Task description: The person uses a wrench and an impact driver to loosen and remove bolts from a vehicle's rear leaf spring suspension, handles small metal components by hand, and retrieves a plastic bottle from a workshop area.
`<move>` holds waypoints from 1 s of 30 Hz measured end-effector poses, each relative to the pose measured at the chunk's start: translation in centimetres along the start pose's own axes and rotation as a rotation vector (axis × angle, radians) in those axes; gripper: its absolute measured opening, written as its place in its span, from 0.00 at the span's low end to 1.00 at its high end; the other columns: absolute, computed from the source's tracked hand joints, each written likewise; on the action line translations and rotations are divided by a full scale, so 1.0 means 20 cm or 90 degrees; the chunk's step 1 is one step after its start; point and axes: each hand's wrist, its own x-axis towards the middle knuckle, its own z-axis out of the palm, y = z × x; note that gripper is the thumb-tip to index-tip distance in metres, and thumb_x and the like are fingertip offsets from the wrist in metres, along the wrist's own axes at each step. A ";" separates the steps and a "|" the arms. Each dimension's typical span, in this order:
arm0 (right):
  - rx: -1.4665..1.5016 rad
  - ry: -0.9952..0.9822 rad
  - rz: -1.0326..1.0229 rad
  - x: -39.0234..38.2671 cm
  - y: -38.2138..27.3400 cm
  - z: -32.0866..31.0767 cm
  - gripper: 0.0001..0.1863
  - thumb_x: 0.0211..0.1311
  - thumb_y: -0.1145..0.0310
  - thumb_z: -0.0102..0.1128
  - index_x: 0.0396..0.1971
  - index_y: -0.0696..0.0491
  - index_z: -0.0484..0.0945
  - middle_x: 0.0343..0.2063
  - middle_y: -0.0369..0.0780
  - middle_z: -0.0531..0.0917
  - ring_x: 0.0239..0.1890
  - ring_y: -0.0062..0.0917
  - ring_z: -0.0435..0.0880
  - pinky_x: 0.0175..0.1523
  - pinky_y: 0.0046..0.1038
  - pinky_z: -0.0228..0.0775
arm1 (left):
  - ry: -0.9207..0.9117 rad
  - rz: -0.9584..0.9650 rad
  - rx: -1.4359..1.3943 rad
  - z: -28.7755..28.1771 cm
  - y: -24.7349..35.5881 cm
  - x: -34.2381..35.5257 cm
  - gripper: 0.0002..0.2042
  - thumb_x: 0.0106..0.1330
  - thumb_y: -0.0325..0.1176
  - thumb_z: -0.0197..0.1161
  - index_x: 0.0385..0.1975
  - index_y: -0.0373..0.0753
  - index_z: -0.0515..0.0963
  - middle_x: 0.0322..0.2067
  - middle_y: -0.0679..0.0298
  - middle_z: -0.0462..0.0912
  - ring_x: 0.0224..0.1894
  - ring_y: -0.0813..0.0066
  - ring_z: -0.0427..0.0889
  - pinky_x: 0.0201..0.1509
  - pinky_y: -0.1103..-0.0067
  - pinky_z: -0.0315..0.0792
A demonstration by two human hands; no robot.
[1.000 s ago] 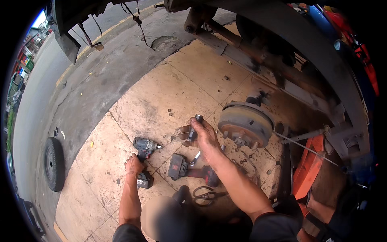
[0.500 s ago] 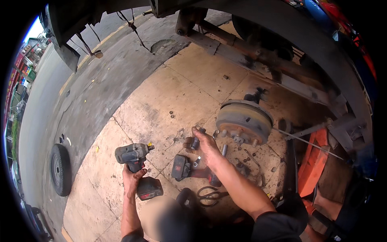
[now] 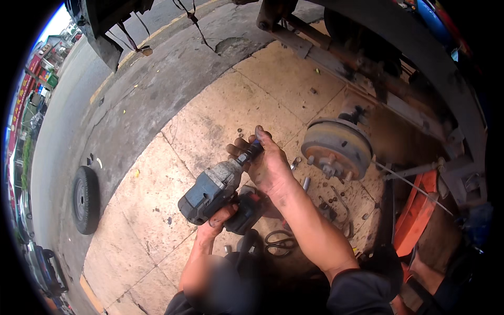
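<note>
My left hand grips the handle of a dirty blue cordless impact wrench, raised in front of me with its nose pointing up and right. My right hand closes around the dark socket at the wrench's nose. Just to the right sits a rusty brake drum hub with wheel studs, mounted on an axle under the vehicle.
Loose nuts and small metal parts lie on the tiled ground below the hub. A black cable loop lies near my knees. A tyre lies at the left on the concrete. An orange jack stand stands at the right, under the vehicle frame.
My left hand lifted the impact wrench off the ground and brought it up. My right hand left the parts on the ground and moved onto the wrench's socket.
</note>
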 end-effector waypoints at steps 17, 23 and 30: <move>0.055 -0.093 0.031 -0.10 0.12 0.16 0.12 0.63 0.58 0.57 0.31 0.49 0.67 0.20 0.35 0.72 0.25 0.31 0.80 0.44 0.43 0.77 | -0.114 0.384 0.699 -0.07 0.09 -0.02 0.16 0.58 0.29 0.62 0.47 0.38 0.76 0.42 0.55 0.81 0.43 0.55 0.80 0.46 0.69 0.74; -0.002 -0.082 -0.068 -0.13 0.18 0.25 0.10 0.60 0.66 0.62 0.31 0.51 0.68 0.21 0.34 0.71 0.21 0.23 0.75 0.37 0.37 0.80 | 0.068 0.070 0.031 0.09 0.09 -0.07 0.09 0.61 0.28 0.63 0.40 0.35 0.78 0.32 0.65 0.79 0.36 0.76 0.75 0.40 0.77 0.71; -0.028 -0.084 -0.083 -0.11 0.21 0.21 0.11 0.62 0.63 0.62 0.32 0.51 0.70 0.22 0.33 0.71 0.23 0.23 0.77 0.36 0.32 0.78 | 0.061 0.156 0.281 -0.03 -0.05 -0.06 0.09 0.59 0.29 0.63 0.38 0.34 0.78 0.30 0.66 0.77 0.32 0.76 0.75 0.36 0.77 0.71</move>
